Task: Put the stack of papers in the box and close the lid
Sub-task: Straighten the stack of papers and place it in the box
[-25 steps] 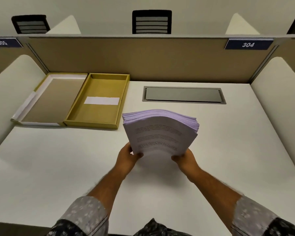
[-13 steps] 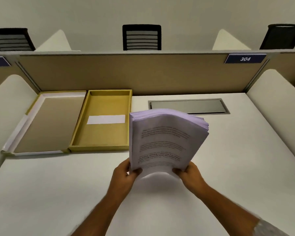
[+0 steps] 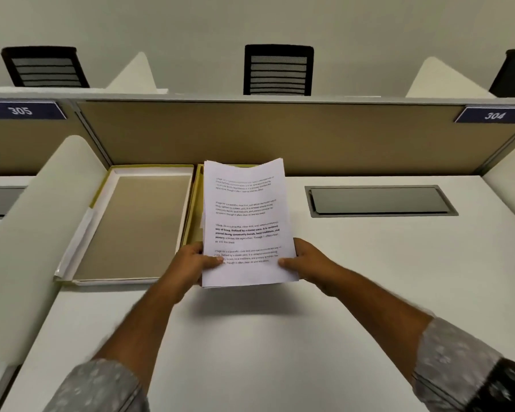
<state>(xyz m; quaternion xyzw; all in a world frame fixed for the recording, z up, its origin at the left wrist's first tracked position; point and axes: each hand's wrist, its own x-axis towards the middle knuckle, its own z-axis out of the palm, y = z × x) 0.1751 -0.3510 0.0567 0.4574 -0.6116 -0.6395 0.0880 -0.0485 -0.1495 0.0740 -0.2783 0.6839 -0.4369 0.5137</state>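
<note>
A thick stack of printed white papers (image 3: 246, 215) hangs over the open yellow box (image 3: 194, 209) and hides most of it; only the box's left wall shows. My left hand (image 3: 195, 261) grips the stack's near left edge, thumb on top. At the near right edge my right hand (image 3: 308, 261) holds it the same way. The stack's near end sticks out past the box's front edge. The box's lid (image 3: 131, 227) lies open and flat to the left of the box, its brown inside facing up.
A curved white side divider (image 3: 42, 221) stands left of the lid, and another one is at the far right. A tan back partition (image 3: 280, 135) runs right behind the box. A grey cable hatch (image 3: 379, 200) is set into the white desk (image 3: 265, 337).
Both hands have carried the stack forward and to the left, from above the desk to over the box, and laid it flatter. The view has shifted with my head.
</note>
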